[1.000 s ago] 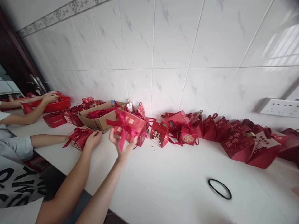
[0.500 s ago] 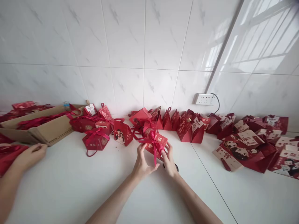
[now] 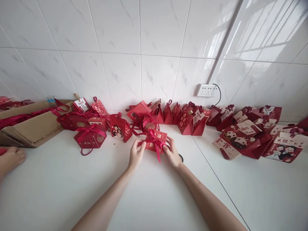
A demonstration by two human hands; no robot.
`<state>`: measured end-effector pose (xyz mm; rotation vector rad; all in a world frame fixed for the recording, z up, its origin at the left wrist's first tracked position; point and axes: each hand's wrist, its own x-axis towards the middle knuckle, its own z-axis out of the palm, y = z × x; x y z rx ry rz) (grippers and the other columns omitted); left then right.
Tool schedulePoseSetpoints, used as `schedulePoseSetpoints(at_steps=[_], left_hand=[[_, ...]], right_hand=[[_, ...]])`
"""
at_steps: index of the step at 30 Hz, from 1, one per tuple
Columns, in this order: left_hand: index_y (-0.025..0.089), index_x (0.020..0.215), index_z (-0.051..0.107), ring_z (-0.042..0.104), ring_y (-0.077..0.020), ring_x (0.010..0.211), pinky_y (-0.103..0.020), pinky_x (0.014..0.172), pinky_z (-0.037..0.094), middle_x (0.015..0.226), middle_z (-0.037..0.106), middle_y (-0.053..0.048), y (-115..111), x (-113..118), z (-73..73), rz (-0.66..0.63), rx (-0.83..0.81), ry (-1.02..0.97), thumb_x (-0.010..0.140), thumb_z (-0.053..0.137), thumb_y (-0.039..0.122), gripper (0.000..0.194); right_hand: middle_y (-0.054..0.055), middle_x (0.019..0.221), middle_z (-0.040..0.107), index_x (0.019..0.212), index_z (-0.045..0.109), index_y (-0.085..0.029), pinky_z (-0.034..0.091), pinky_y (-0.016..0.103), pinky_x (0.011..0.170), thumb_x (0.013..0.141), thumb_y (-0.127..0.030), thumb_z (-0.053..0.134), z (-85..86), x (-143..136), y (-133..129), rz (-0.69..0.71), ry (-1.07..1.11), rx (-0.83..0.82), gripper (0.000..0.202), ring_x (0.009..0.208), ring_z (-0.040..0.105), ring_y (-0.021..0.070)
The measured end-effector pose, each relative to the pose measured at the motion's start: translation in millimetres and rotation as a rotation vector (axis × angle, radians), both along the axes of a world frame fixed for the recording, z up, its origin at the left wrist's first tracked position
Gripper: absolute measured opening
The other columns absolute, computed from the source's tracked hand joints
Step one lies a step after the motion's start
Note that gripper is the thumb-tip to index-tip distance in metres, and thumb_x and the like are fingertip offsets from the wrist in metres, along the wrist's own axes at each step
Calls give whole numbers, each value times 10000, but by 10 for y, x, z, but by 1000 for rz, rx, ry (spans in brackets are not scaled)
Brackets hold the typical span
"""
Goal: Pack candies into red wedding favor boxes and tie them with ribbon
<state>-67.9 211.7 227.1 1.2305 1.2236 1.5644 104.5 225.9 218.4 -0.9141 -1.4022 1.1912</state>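
A small red gift box (image 3: 151, 146) with gold characters and a pink-red ribbon bow (image 3: 156, 140) on top is between my hands at the centre. My left hand (image 3: 136, 152) pinches a ribbon end at the box's left side. My right hand (image 3: 172, 152) grips the box's right side, its thumb by the bow. A round black object (image 3: 181, 157) lies partly hidden behind my right hand. Just behind the held box stands another red box (image 3: 149, 123) with a round gold pattern.
Red boxes line the tiled wall, with a ribboned box (image 3: 90, 137) at left and a pile (image 3: 243, 138) at right. A cardboard box (image 3: 43, 128) holds ribbons. Another person's hand (image 3: 12, 160) is at far left. A power strip (image 3: 206, 90) is on the wall.
The view has shifted. My left hand has moved from cupping the box's near side to pinching the ribbon at its left. The other person's hand now shows less, at the left edge.
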Motion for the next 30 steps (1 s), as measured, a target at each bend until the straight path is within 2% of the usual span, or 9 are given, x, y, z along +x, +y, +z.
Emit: schedulePoseSetpoints(at_steps=[5,8,10,14,17,20,24,28,30], left_hand=[[180,687,505,603,-222,952,-374,821,522,1041,623,-73,-30,1,64,-95,5,-32,719,612,440,283],[179,618,467,573,-234,1034,-387,868,502,1126,565,-74,-65,10,89,-151,54,81,717,597,368,250],[178,611,468,544,-237,1086,-378,868,506,1160,511,-81,-82,25,77,-159,113,198,721,588,328,221],[186,636,471,519,-225,1111,-382,908,490,1117,471,-92,-84,54,5,-125,262,436,762,540,248,157],[188,651,476,488,-224,1152,-394,983,435,1131,444,-93,-91,56,-32,-104,341,593,780,518,213,139],[183,647,479,465,-240,1175,-401,1001,415,1176,408,-101,-117,29,-6,-174,346,644,766,529,211,132],[179,662,527,505,-260,1108,-386,936,456,1136,477,-110,-114,-33,81,-309,233,488,734,566,348,188],[178,729,534,571,-198,865,-344,786,503,944,550,-80,-58,-35,101,-180,101,317,840,384,501,373],[177,702,504,558,-181,829,-318,752,506,876,529,-59,-40,-9,84,-117,86,311,836,426,496,354]], right_hand=[[120,1267,484,994,347,-243,466,445,902,807,-579,507,7,24,-10,-94,-70,-10,417,1130,520,245],[89,1145,549,848,333,-243,468,441,876,803,-584,497,32,28,-30,-126,-96,-4,381,1087,532,249],[87,1187,531,818,360,-239,460,425,889,798,-589,501,57,26,-50,-143,-106,11,377,1175,475,263],[106,1403,356,887,443,-231,430,394,952,762,-599,548,99,5,-94,-183,-93,27,403,1382,208,271],[111,1443,317,890,452,-223,454,386,930,764,-575,563,113,-18,-105,-200,-56,67,390,1325,331,272],[101,1389,412,835,450,-217,492,389,863,804,-533,525,115,-18,-83,-228,-21,108,326,1135,523,245],[94,1363,460,751,411,-211,495,407,846,813,-497,525,111,16,-50,-264,-10,110,314,1023,588,233],[101,1367,459,746,400,-213,492,391,871,820,-464,530,114,19,-61,-254,-64,154,292,1093,561,236],[106,1366,458,755,417,-212,482,382,897,820,-454,531,117,9,-69,-253,-88,183,275,1140,536,236]])
